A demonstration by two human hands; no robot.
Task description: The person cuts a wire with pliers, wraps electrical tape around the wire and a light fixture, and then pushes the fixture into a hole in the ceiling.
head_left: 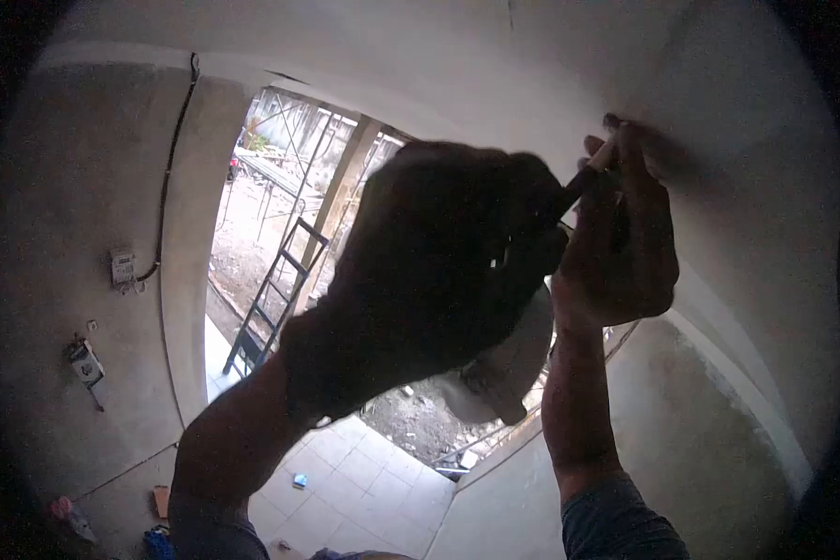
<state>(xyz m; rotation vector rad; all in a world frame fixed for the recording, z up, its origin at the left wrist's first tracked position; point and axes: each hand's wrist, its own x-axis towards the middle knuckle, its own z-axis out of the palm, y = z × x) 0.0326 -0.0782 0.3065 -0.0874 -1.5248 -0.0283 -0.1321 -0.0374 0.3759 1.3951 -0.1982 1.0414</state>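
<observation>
Raised to the pale ceiling (457, 84), both my hands are close together. My left hand (448, 243), dark against the light, is closed in a fist around a slim rod-like tool (583, 182) with a dark lower part and a paler upper part. Its exact kind is not clear. The fingers of my right hand (625, 224) pinch around the tool's upper part, beside a small dark spot (611, 121) on the ceiling. Below my left hand shows a white rounded object (509, 373), partly hidden, which I cannot identify.
A dark ladder (275, 299) leans in the doorway, with rubble outside. A black cable (170, 159) runs down the left wall to a small box (123, 269); another fixture (86, 362) hangs lower. On the tiled floor (373, 485) lies a small blue item (300, 481).
</observation>
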